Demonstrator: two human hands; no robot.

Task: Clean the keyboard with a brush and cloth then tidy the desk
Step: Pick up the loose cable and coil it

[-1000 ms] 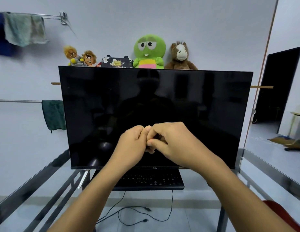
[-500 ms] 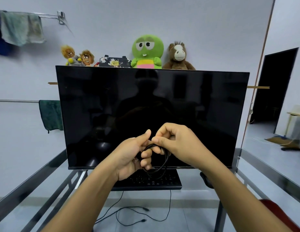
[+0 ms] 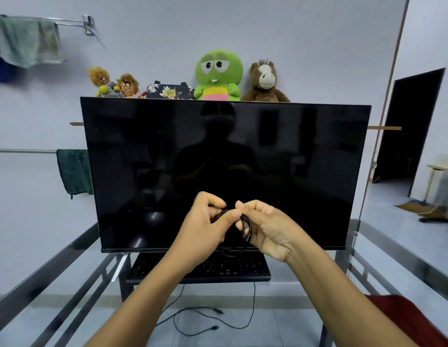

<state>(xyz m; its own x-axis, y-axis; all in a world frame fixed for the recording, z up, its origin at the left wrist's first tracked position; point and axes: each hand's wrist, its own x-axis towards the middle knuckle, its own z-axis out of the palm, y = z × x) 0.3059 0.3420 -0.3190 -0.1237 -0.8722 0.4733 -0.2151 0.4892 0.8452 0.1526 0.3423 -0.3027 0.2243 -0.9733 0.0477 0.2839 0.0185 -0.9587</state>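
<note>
Glass desk (image 3: 405, 249); hands (image 3: 239, 227) pinch coiled cable (image 3: 244, 225).

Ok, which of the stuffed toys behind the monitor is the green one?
The big round-headed plush with a yellow and pink striped belly, between the floral pouch and the brown horse. The two small dolls are orange-haired.

Soft, even, cool light fills the room, with no hard shadows on the wall (image 3: 268, 26). The dark monitor (image 3: 225, 171) acts as a dim mirror, showing a person's silhouette and pale glare patches toward 7 o'clock, and the glass desk (image 3: 393, 246) carries a faint sheen. Wide-angle distortion bends the door frame (image 3: 393, 78) at 2 o'clock and stretches the forearms at the bottom edge; focus is fairly sharp centrally, softer toward the corners.
</note>
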